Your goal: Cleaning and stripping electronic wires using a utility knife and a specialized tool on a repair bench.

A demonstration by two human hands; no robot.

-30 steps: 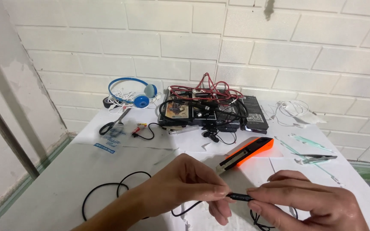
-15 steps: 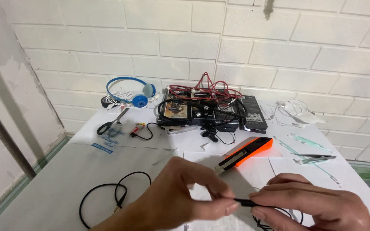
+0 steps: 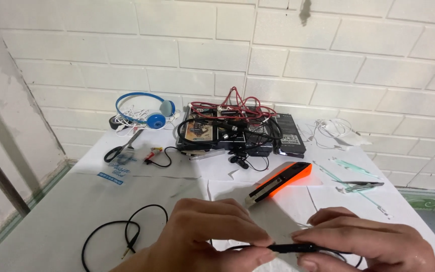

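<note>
Both of my hands are low in the head view, close together over the white table. My left hand [image 3: 205, 236] pinches a thin black cable [image 3: 112, 236] just left of a small black inline piece [image 3: 290, 248]. My right hand [image 3: 366, 239] pinches the same piece from the right. The cable loops away to the left across the table and ends in a small plug. An orange and black utility knife [image 3: 279, 182] lies just beyond my fingers.
At the back by the white brick wall lie blue headphones [image 3: 147, 110], scissors [image 3: 119, 148], a black device [image 3: 227, 131] tangled in red and black wires, white earphones [image 3: 333, 128] and tweezers [image 3: 361, 185]. Paper sheets [image 3: 142, 166] cover the table.
My hands have dropped slightly toward the bottom edge of the view while staying pinched on the cable. The cable loop on the left has shifted a little.
</note>
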